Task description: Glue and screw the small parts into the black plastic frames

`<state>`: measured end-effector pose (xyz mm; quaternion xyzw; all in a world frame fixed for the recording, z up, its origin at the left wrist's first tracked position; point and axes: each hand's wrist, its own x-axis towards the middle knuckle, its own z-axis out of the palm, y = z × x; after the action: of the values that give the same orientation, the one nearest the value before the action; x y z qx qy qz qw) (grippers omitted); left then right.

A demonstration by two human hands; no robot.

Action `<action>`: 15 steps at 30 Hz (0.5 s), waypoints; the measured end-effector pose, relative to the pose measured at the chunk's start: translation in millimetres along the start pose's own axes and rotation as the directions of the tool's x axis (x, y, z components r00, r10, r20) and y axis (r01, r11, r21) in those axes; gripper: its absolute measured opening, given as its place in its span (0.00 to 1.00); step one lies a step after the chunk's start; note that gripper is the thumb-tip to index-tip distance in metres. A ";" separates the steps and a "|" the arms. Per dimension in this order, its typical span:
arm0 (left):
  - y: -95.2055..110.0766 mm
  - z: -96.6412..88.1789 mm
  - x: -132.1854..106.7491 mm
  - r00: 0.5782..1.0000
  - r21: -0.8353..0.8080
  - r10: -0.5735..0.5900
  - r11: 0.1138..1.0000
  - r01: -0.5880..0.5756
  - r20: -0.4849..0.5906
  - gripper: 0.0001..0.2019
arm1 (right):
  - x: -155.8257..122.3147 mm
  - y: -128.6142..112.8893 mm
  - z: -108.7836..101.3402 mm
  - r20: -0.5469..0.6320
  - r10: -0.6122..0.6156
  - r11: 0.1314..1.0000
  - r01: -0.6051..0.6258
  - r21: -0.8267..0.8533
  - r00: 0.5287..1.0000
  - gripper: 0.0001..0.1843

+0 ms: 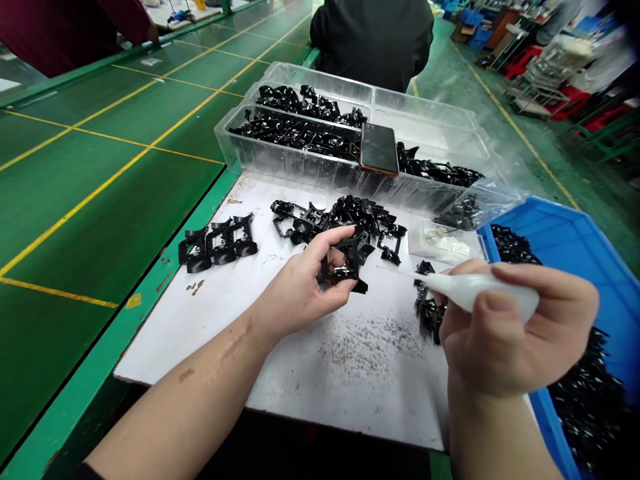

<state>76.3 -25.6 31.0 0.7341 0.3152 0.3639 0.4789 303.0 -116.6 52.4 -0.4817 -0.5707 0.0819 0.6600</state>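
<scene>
My left hand (305, 283) is closed around a small black plastic part (345, 263) with a bit of metal showing inside it, held above the white board (240, 313). My right hand (510, 327) grips a soft white squeeze bottle (480, 290) whose thin nozzle points left toward the held part, stopping a short way from it. A loose heap of the same black parts (350, 217) lies just behind my left hand. Three similar parts (220, 241) stand in a row at the board's left edge.
Clear plastic trays (300, 157) of black parts stand at the back, with a phone (379, 148) lying across one rim. A blue bin (590, 253) of black parts sits at the right. A green conveyor (100, 167) runs along the left. Another person in dark clothes (373, 37) sits beyond the trays.
</scene>
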 end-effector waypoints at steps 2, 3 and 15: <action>-1.4 -0.6 0.6 1.000 0.016 -0.007 1.000 0.007 -0.012 0.34 | 8.3 6.3 -2.2 -0.057 0.152 0.979 -0.142 0.145 0.987 0.09; -2.1 -0.9 0.9 1.000 0.020 -0.012 1.000 0.012 -0.019 0.34 | 12.3 9.1 -4.3 0.022 0.230 0.948 -0.229 0.219 0.973 0.08; -3.8 -2.5 4.2 0.995 0.020 -0.095 0.995 0.095 0.004 0.32 | -4.4 -11.5 28.2 0.882 0.354 0.920 -0.285 -0.269 0.311 0.20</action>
<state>76.1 -19.6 29.2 0.7239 0.3522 0.3355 0.4893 273.0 -110.2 54.6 -0.4777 -0.7338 0.4451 0.1875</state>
